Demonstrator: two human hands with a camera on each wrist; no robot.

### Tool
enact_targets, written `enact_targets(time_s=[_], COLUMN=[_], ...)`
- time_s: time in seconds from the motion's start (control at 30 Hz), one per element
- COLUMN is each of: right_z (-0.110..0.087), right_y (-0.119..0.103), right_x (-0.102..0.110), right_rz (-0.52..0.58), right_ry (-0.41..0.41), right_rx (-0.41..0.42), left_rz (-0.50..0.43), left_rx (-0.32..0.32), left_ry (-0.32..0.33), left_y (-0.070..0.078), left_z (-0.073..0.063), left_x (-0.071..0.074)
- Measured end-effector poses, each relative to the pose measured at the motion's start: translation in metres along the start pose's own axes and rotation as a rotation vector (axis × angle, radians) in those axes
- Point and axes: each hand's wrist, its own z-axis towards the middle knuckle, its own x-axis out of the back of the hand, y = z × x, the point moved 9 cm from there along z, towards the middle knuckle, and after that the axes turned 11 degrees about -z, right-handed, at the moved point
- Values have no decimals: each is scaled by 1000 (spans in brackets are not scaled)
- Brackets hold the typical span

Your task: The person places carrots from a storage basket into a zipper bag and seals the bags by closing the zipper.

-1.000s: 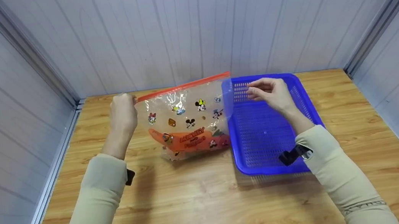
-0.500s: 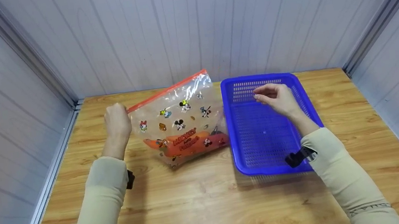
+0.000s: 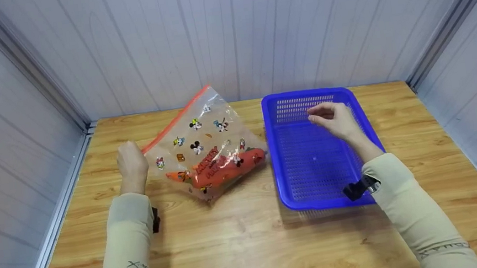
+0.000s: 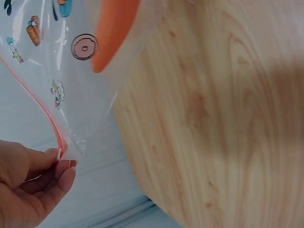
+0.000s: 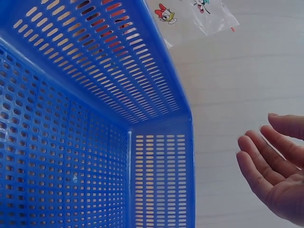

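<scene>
A clear zip bag (image 3: 196,148) printed with cartoon figures tilts above the table, its red zip edge slanting up to the right. Inside lie orange and red items (image 3: 229,165), carrot-like in shape, partly hidden by the print. My left hand (image 3: 132,164) pinches the left end of the zip edge; in the left wrist view, thumb and fingers (image 4: 45,178) hold that corner. My right hand (image 3: 338,123) hovers over the blue basket (image 3: 275,161), fingers loosely bent with nothing between them. The right wrist view shows its palm beside the basket rim (image 5: 192,156).
The blue basket stands to the right of the bag on a wooden table (image 3: 234,245). Pale panel walls (image 3: 225,34) rise at the back and both sides.
My left hand has moved left and down, swinging the bag left and tilting its zip edge more steeply. The right hand has shifted slightly right and down, staying over the basket.
</scene>
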Motion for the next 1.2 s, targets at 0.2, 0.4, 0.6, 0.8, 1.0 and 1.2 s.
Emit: enact_targets(time_s=[0.2, 0.4, 0.6, 0.8, 1.0, 1.2], right_z=[11, 14, 14, 16, 16, 15], right_y=[26, 33, 37, 39, 39, 46], right_x=[-5, -4, -6, -9, -12, -18], right_rz=[-34, -120, -196, -249, -370, -496], right_ry=[-6, 23, 9, -15, -15, -65], right_rx=[-4, 41, 59, 44, 88, 88], left_rz=[7, 11, 11, -13, 21, 113], left_rx=[80, 151, 161, 103, -33, -151], left_ry=[2, -53, -171, -309, -338, -308], left_y=[-21, -36, -37, -26, -3, 28], left_z=[-1, -4, -5, -8, -12, -17], left_x=[-7, -16, -26, -43, -57, -67])
